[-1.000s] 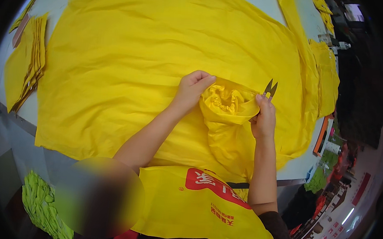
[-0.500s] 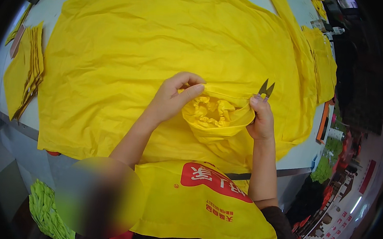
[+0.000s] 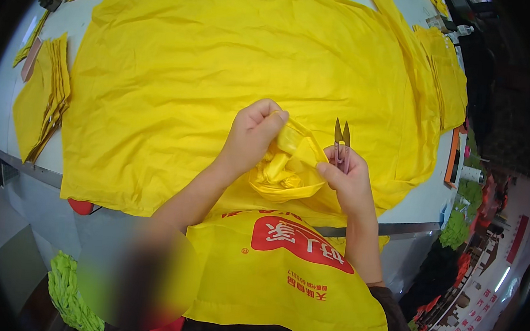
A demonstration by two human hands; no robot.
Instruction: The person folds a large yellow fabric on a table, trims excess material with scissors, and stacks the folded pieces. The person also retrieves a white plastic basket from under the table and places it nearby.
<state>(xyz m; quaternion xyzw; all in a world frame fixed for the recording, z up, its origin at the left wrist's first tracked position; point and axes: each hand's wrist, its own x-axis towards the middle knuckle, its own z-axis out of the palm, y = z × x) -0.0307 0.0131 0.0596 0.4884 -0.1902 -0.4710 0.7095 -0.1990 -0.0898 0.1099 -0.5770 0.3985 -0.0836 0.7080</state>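
A large yellow cloth (image 3: 222, 70) covers most of the pale table (image 3: 419, 204). My left hand (image 3: 252, 134) pinches a bunched fold of this yellow cloth (image 3: 286, 167) and lifts it off the table. My right hand (image 3: 347, 180) grips the same bunch from the right side and also holds small thread snips (image 3: 341, 140), blades pointing up and slightly apart. The bunch forms a pouch between both hands, just above the table's near edge.
A stack of folded yellow pieces (image 3: 42, 104) lies at the table's left. More yellow pieces (image 3: 446, 73) lie at the right end. A yellow apron with a red patch (image 3: 288, 272) hangs below. Green material (image 3: 69, 290) sits on the floor at lower left.
Both hands have drawn the bunched fold nearer to the table's front edge. My left hand went from reaching into the bunch to pinching its top.
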